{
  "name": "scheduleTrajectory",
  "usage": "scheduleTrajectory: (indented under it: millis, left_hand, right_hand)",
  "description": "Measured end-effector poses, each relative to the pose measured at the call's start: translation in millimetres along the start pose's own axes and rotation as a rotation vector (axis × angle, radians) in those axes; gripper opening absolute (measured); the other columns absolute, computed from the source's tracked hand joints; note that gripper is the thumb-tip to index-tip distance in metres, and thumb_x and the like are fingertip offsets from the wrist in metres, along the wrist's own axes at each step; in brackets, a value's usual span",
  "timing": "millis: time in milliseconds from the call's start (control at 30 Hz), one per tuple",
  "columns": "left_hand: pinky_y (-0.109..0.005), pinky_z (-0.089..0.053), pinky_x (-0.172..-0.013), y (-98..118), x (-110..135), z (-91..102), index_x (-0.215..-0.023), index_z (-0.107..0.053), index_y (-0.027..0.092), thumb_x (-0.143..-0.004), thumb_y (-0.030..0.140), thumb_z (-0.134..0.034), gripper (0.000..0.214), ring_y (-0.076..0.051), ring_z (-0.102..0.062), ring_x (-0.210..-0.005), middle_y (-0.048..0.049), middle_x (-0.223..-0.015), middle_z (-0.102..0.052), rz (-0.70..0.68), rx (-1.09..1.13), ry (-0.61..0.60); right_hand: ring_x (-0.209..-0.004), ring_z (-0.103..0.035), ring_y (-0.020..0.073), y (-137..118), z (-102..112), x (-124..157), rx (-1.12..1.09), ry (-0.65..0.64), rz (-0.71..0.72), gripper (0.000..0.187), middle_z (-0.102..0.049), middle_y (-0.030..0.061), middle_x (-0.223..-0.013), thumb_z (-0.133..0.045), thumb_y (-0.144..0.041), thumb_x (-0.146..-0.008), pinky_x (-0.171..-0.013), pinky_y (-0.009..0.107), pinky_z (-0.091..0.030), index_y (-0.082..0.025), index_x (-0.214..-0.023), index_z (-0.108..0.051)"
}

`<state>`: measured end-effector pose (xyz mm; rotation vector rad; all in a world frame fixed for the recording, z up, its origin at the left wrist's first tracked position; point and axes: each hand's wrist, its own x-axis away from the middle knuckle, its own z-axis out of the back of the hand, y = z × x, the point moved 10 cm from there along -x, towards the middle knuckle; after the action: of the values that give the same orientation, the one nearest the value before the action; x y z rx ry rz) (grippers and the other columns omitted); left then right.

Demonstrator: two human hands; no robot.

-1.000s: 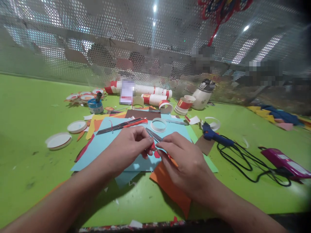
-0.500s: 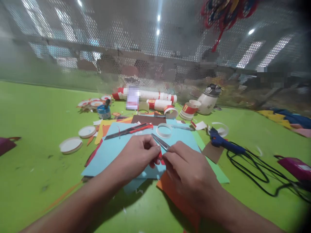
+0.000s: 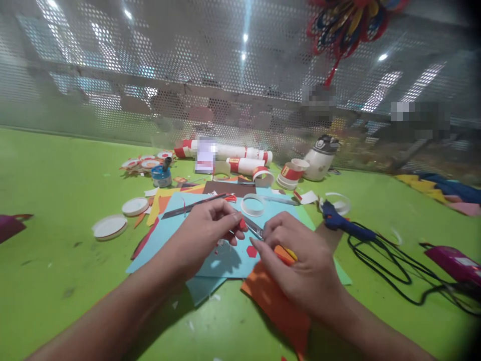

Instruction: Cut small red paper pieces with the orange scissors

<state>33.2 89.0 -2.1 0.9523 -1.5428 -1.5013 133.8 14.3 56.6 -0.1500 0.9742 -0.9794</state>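
Note:
My right hand (image 3: 300, 260) is closed round orange-handled scissors (image 3: 259, 234) whose blades point up and left. My left hand (image 3: 208, 230) pinches a small red paper piece (image 3: 241, 224) right at the blade tips. A small red hexagon (image 3: 251, 251) lies on the light blue paper sheet (image 3: 176, 230) just below the blades. An orange sheet (image 3: 274, 301) lies under my right wrist.
A blue glue gun (image 3: 343, 223) with a black cord lies to the right, a magenta device (image 3: 454, 260) beyond it. White paper rings (image 3: 252, 204), a ruler (image 3: 195, 204), white lids (image 3: 109, 225), rolled paper cups (image 3: 240, 153), a white kettle (image 3: 319, 158) and a perforated mesh wall stand behind.
A small red hexagon has dropped onto the blue sheet. My right hand has turned so the orange scissor handles show. The view shifted slightly.

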Motion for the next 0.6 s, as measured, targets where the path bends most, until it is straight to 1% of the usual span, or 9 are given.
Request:
scheduleTrajectory:
  millis: [67, 133, 267, 400, 500, 600]
  left_hand:
    - [-0.025, -0.041, -0.056, -1, 0, -4.0, -0.07, -0.054, 0.015, -0.079, 0.029, -0.059, 0.017, -0.01, -0.052, -0.057, -0.0008, -0.067, -0.061, -0.002, 0.049, -0.039]
    - [-0.025, -0.041, -0.056, -3, 0, -6.8, -0.071, -0.056, 0.014, -0.08, 0.029, -0.059, 0.017, -0.01, -0.053, -0.06, -0.0014, -0.07, -0.062, -0.005, 0.067, -0.06]
    - [-0.024, -0.041, -0.056, -3, 2, -11.2, -0.071, -0.057, 0.014, -0.081, 0.03, -0.058, 0.018, -0.01, -0.053, -0.061, -0.0006, -0.068, -0.061, -0.007, 0.041, -0.085]
    - [-0.022, -0.04, -0.054, -4, 3, -15.8, -0.071, -0.056, 0.014, -0.082, 0.029, -0.057, 0.018, -0.01, -0.052, -0.059, 0.001, -0.064, -0.058, 0.015, 0.022, -0.114]
    - [-0.022, -0.039, -0.052, -4, 3, -16.7, -0.069, -0.055, 0.015, -0.082, 0.029, -0.057, 0.019, -0.008, -0.049, -0.055, 0.0025, -0.06, -0.056, 0.018, 0.016, -0.119]
    - [-0.022, -0.039, -0.052, -5, 2, -16.9, -0.071, -0.055, 0.015, -0.081, 0.029, -0.058, 0.017, -0.008, -0.048, -0.055, 0.0027, -0.06, -0.055, 0.023, 0.034, -0.119]
  right_hand:
    - [-0.069, -0.051, 0.0153, 7, 3, -2, -0.008, 0.03, -0.035, 0.007, -0.053, 0.005, -0.078, -0.059, -0.006, -0.08, -0.062, 0.03, -0.044, -0.012, -0.077, -0.058]
    - [-0.073, -0.053, 0.0163, 10, 4, -3, 0.012, 0.036, -0.043, 0.007, -0.054, 0.0061, -0.08, -0.058, -0.006, -0.08, -0.065, 0.031, -0.045, -0.01, -0.084, -0.062]
    - [-0.078, -0.054, 0.0197, 6, 0, -1, 0.066, 0.01, -0.006, 0.01, -0.057, 0.01, -0.08, -0.055, -0.007, -0.082, -0.068, 0.033, -0.045, -0.007, -0.082, -0.066]
    - [-0.078, -0.054, 0.021, 4, -4, 3, 0.086, -0.02, -0.022, 0.013, -0.058, 0.0111, -0.081, -0.055, -0.01, -0.083, -0.068, 0.036, -0.045, -0.007, -0.086, -0.067]
    - [-0.077, -0.053, 0.0216, -1, -3, 4, 0.128, -0.01, -0.007, 0.012, -0.058, 0.0113, -0.081, -0.054, -0.009, -0.083, -0.068, 0.038, -0.043, -0.008, -0.08, -0.066]
    - [-0.072, -0.052, 0.0207, -5, -1, 4, 0.148, -0.005, 0.007, 0.018, -0.055, 0.0094, -0.074, -0.054, -0.007, -0.081, -0.065, 0.038, -0.041, -0.01, -0.064, -0.059]
